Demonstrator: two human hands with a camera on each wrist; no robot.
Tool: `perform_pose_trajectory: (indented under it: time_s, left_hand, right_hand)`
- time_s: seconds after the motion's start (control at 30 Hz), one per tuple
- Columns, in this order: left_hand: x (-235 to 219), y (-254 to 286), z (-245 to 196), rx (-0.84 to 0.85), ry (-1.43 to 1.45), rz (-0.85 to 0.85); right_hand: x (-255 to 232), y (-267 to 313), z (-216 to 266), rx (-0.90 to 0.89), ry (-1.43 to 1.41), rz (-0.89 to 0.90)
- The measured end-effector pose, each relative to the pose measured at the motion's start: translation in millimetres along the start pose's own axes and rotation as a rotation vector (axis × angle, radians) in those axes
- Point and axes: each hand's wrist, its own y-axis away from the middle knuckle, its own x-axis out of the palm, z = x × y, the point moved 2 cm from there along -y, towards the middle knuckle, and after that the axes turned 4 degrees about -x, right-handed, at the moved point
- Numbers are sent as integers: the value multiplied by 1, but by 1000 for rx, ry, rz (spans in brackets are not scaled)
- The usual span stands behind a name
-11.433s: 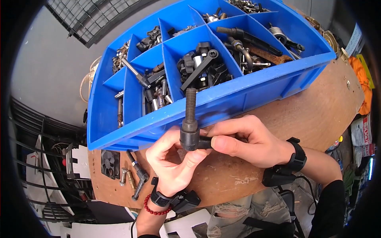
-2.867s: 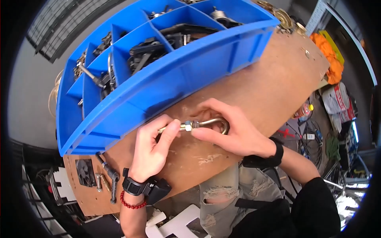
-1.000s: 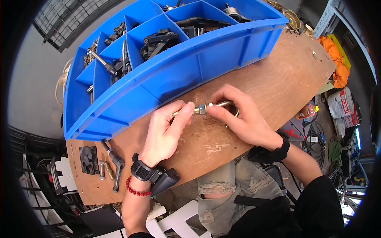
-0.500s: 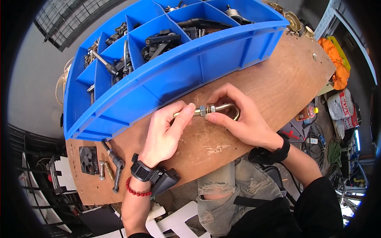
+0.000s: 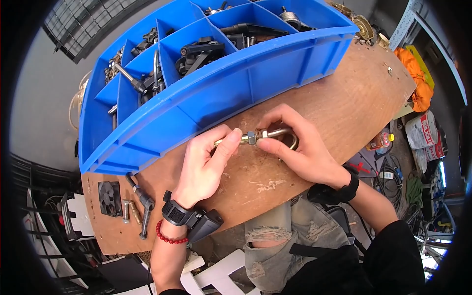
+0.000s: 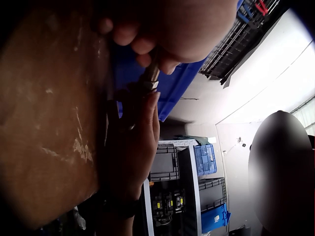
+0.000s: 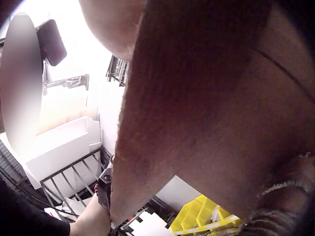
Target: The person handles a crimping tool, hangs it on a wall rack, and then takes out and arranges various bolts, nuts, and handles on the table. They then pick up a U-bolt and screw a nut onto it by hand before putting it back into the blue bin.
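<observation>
A brassy metal hook bolt [image 5: 246, 139] lies level between my two hands above the wooden table [image 5: 339, 123]. My left hand [image 5: 201, 169] pinches its straight left end between thumb and fingers. My right hand [image 5: 307, 155] has its thumb and forefinger at the nut side, with the curved hook inside the palm. Two nuts show on the shank: a dark nut [image 5: 252, 137] near the left fingertips and a paler nut [image 5: 264, 134] by the right thumb. In the left wrist view a nut [image 6: 150, 85] shows between both hands; the right wrist view hides the bolt.
A large blue divided bin [image 5: 221, 88] filled with hardware stands behind the hands. At the table's left lie a black fan [image 5: 110, 198], a bolt [image 5: 126, 211], a brass-coloured fitting [image 5: 134, 212] and a black lever [image 5: 143, 200]. Orange cloth [image 5: 415, 78] is at right.
A black threaded lever was in my hands in the oldest frame; the hook bolt is there now. Over the last second the paler nut has come into view beside the right thumb; both hands stay put.
</observation>
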Motion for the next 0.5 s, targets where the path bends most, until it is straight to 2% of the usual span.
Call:
perform_pose_trajectory:
  time_s: [0.03, 0.1, 0.17, 0.3, 0.37, 0.43, 0.5]
  left_hand:
    - [0, 0, 0, 2, 13, 4]
    - [1, -1, 0, 5, 38, 8]
    - [1, 0, -2, 37, 31, 20]
    - [0, 0, -3, 49, -12, 33]
    - [1, 0, -2, 28, -2, 23]
    - [0, 0, -1, 12, 1, 17]
    - [0, 0, 1, 3, 0, 13]
  right_hand:
    - [1, 0, -1, -31, -54, -28]
    - [2, 0, 0, -109, 12, -76]
    - [1, -2, -2, -131, 111, -46]
    - [-10, -3, -6, -50, 329, 142]
    - [-8, -2, -5, -14, 249, 133]
    - [-3, 2, -4, 15, 12, 26]
    - [-3, 0, -5, -182, 91, 11]
